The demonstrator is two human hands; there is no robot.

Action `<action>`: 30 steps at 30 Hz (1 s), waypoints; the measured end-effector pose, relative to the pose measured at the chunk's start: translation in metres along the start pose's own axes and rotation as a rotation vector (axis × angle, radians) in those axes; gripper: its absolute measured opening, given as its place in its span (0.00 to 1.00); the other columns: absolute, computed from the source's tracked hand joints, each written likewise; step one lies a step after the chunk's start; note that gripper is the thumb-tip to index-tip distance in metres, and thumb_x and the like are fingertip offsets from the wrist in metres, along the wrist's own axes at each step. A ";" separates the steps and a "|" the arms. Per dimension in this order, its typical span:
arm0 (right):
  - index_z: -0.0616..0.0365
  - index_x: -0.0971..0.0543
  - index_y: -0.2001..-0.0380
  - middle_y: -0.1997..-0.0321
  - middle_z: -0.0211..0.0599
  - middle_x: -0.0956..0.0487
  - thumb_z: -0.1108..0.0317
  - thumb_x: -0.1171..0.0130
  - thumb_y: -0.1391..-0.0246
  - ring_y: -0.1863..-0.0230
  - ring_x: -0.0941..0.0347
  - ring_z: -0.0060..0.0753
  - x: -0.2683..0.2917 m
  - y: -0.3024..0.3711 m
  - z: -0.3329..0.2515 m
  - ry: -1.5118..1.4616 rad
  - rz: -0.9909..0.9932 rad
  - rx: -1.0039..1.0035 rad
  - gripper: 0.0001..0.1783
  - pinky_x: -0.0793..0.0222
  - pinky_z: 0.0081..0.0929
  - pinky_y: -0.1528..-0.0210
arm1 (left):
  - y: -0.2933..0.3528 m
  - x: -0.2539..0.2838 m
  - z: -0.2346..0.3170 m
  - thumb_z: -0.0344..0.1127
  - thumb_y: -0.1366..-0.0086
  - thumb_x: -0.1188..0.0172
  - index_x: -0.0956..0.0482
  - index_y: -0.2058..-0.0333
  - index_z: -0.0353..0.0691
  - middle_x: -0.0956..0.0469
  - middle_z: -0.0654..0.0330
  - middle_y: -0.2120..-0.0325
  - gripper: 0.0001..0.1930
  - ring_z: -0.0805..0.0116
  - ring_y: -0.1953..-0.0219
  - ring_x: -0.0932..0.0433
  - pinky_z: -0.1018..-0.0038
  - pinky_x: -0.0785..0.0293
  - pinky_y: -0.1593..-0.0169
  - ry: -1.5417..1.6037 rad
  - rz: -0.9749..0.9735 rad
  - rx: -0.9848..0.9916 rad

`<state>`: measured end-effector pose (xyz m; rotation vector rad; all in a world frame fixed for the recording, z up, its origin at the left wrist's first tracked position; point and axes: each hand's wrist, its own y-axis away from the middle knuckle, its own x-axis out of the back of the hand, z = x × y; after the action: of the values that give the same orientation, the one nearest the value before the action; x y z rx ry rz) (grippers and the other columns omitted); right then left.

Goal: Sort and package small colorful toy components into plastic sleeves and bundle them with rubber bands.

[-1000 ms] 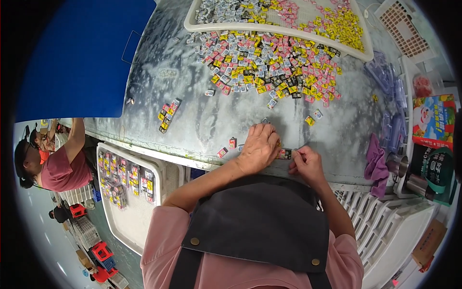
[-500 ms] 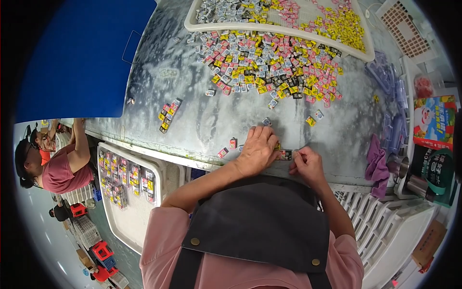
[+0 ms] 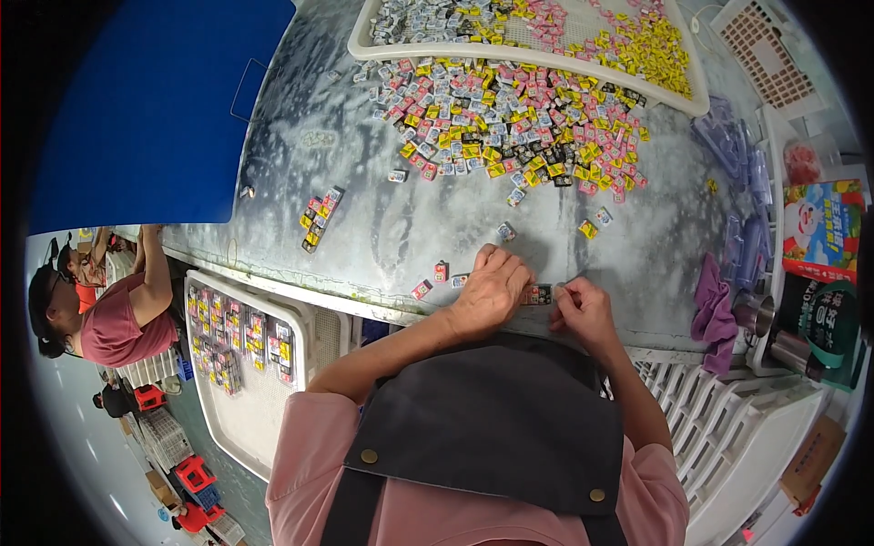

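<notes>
My left hand (image 3: pixel 492 291) rests at the near edge of the table, its fingers curled down over the left end of a short row of small wrapped packets (image 3: pixel 538 294). At the row's right end is my right hand (image 3: pixel 584 312), closed, with thumb and fingertips pressed together; whether a packet is between them is hidden. Loose packets lie close to my left hand: a pink one (image 3: pixel 441 271), a white-and-blue one (image 3: pixel 458 281) and another white-and-blue one (image 3: pixel 506 231) beyond the fingers. Farther left sits a grouped block of packets (image 3: pixel 321 218) in yellow, black and pink.
A large spread of mixed packets (image 3: pixel 510 127) covers the table's middle, below a white tray (image 3: pixel 537 59) of more. Clear plastic cases (image 3: pixel 751 191) and a purple cloth (image 3: pixel 713 305) lie right. A tray of packed sets (image 3: pixel 241 409) stands lower left; a co-worker (image 3: pixel 127 309) is beyond.
My left hand has drawn slightly back toward me, uncovering the white-and-blue packet beyond its fingers. A yellow packet that showed beside its fingertips is out of sight. My right hand has barely moved.
</notes>
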<state>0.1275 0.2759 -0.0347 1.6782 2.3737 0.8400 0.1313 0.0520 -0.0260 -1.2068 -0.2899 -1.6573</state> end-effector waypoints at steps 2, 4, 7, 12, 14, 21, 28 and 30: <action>0.64 0.25 0.66 0.79 0.35 0.21 0.66 0.42 0.35 0.79 0.24 0.23 0.006 -0.002 0.006 0.098 -0.009 0.043 0.11 0.27 0.24 0.79 | -0.002 0.003 0.004 0.27 0.47 0.31 0.25 0.58 0.39 0.25 0.59 0.66 0.17 0.56 0.58 0.27 0.58 0.37 0.47 0.197 0.047 0.154; 0.63 0.24 0.67 0.78 0.33 0.21 0.65 0.42 0.35 0.80 0.27 0.20 0.012 -0.002 -0.005 0.483 0.163 0.364 0.11 0.29 0.23 0.79 | -0.006 0.012 0.007 0.26 0.46 0.32 0.24 0.57 0.39 0.25 0.59 0.66 0.17 0.55 0.58 0.27 0.58 0.37 0.47 0.300 0.052 0.250; 0.62 0.22 0.66 0.75 0.34 0.20 0.61 0.44 0.33 0.80 0.28 0.19 0.008 0.006 -0.046 0.042 0.025 0.055 0.14 0.30 0.22 0.76 | -0.011 0.023 0.011 0.25 0.44 0.34 0.23 0.57 0.40 0.24 0.58 0.65 0.15 0.55 0.57 0.27 0.58 0.36 0.45 0.430 0.064 0.311; 0.62 0.20 0.64 0.71 0.34 0.19 0.58 0.46 0.31 0.75 0.25 0.21 0.002 0.000 -0.061 -0.355 -0.215 -0.139 0.17 0.28 0.22 0.72 | -0.013 0.025 0.013 0.23 0.43 0.34 0.22 0.58 0.42 0.23 0.59 0.63 0.14 0.56 0.56 0.24 0.54 0.37 0.40 0.493 0.085 0.210; 0.62 0.20 0.63 0.70 0.33 0.18 0.58 0.47 0.31 0.74 0.25 0.22 0.000 -0.002 -0.058 -0.457 -0.289 -0.156 0.17 0.27 0.22 0.71 | -0.013 0.025 0.013 0.24 0.43 0.36 0.24 0.59 0.43 0.25 0.59 0.63 0.13 0.56 0.55 0.26 0.50 0.45 0.32 0.483 0.118 0.132; 0.63 0.19 0.59 0.68 0.33 0.18 0.63 0.42 0.34 0.73 0.24 0.22 0.003 -0.011 -0.053 -0.785 -0.364 -0.175 0.12 0.28 0.22 0.70 | -0.011 0.031 0.013 0.25 0.41 0.36 0.24 0.60 0.42 0.24 0.59 0.61 0.11 0.57 0.53 0.24 0.49 0.49 0.30 0.441 0.105 0.091; 0.67 0.20 0.53 0.67 0.32 0.18 0.66 0.39 0.36 0.70 0.24 0.19 0.003 -0.006 -0.065 -0.607 -0.193 -0.038 0.15 0.27 0.22 0.66 | -0.011 0.036 0.016 0.27 0.39 0.36 0.24 0.56 0.42 0.24 0.58 0.61 0.12 0.57 0.53 0.24 0.49 0.49 0.30 0.520 0.085 0.204; 0.67 0.20 0.53 0.67 0.32 0.18 0.66 0.39 0.36 0.70 0.24 0.19 0.003 -0.005 -0.066 -0.577 -0.184 -0.013 0.15 0.27 0.21 0.66 | -0.010 0.036 0.016 0.27 0.39 0.36 0.24 0.55 0.41 0.23 0.59 0.61 0.13 0.58 0.53 0.24 0.49 0.49 0.30 0.508 0.062 0.189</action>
<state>0.0961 0.2530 0.0188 1.4180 2.0628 0.2836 0.1333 0.0463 0.0138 -0.6196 -0.0858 -1.7737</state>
